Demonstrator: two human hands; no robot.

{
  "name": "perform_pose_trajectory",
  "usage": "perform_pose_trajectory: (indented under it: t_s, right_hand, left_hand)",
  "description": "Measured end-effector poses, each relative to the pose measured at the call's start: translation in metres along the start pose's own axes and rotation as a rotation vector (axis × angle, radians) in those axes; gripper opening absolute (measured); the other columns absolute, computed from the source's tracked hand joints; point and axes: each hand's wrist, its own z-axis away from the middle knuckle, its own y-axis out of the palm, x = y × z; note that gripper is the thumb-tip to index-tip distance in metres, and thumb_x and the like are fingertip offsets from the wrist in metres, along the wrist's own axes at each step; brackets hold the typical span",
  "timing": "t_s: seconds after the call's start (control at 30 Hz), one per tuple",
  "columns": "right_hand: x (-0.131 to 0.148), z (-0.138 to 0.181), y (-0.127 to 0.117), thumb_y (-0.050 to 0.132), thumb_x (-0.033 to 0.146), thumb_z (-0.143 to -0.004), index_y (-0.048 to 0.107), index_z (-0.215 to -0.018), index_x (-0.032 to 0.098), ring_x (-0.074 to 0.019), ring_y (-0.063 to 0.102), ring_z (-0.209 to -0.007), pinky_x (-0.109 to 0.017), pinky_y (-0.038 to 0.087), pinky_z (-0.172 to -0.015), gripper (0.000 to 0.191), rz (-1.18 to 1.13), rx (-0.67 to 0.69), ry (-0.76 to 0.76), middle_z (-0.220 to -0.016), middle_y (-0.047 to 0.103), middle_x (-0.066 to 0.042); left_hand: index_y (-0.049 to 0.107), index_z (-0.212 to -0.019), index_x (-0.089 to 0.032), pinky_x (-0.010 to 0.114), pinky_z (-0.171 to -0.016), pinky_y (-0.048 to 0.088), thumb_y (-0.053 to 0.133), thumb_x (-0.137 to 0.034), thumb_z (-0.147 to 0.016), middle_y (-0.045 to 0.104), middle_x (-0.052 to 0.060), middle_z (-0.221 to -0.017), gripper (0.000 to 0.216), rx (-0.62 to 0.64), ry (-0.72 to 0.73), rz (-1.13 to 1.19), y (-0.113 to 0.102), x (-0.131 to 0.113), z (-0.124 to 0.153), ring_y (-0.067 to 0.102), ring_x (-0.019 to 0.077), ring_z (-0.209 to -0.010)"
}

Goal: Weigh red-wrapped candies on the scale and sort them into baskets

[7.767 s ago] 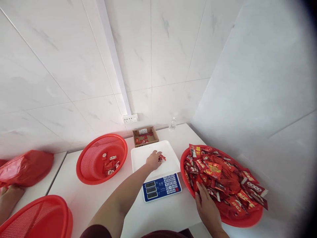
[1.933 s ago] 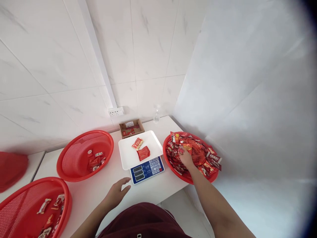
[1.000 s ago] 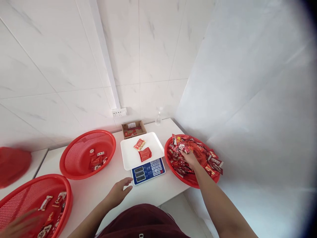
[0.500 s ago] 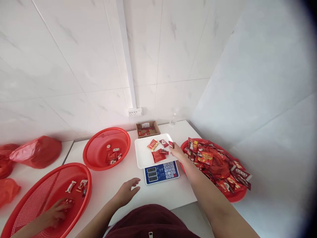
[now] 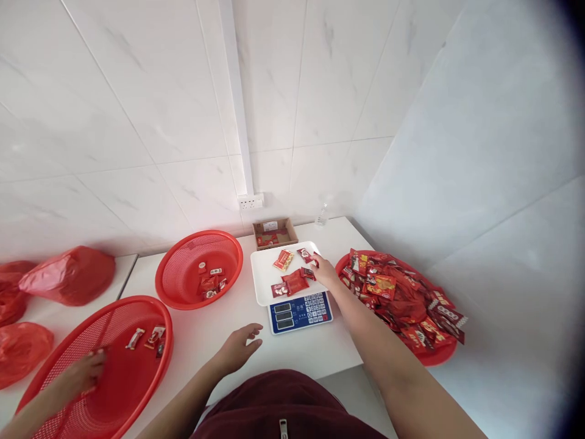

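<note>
Over the right edge of the white scale tray (image 5: pixel 261 268), my right hand (image 5: pixel 325 272) has its fingers closed on a small red snack packet (image 5: pixel 315 258), largely covered by them. On the tray lie several red packets, among them a larger red packet (image 5: pixel 295 281) in the middle and a red-and-yellow packet (image 5: pixel 284 260) behind it. Below the tray shows the blue keypad panel of the scale (image 5: pixel 301 312). My left hand (image 5: pixel 238 347) hovers empty over the white table, left of the scale, with thumb and fingers apart.
A red basin heaped with snack packets (image 5: pixel 402 299) stands right. Two red mesh baskets (image 5: pixel 183 256) stand left; a co-worker's hand (image 5: pixel 86 372) is in the nearer one. Behind are a cardboard box (image 5: pixel 275 234) and a clear bottle (image 5: pixel 322 213). Red bags (image 5: pixel 75 274) lie far left.
Another red packet now lies at the tray's front left. My right hand stays by the tray's right edge. The co-worker's hand has moved left within the basket.
</note>
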Motion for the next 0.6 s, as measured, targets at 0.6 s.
perform_pose_trajectory:
  t_s: [0.6]
  right_hand:
    - [0.022, -0.030, 0.022, 0.047, 0.041, -0.082, 0.038, -0.136, 0.020, -0.0246, 0.028, -0.132, -0.036, 0.026, -0.104, 0.058, 0.106, 0.102, -0.147, -0.142, 0.035, -0.011]
  left_hand:
    - [0.052, -0.119, -0.019, 0.029, -0.087, 0.045, 0.044, -0.037, -0.079, 0.063, 0.007, -0.114, 0.044, -0.026, -0.062, 0.031, -0.007, 0.020, 0.010, 0.058, 0.0186, -0.103]
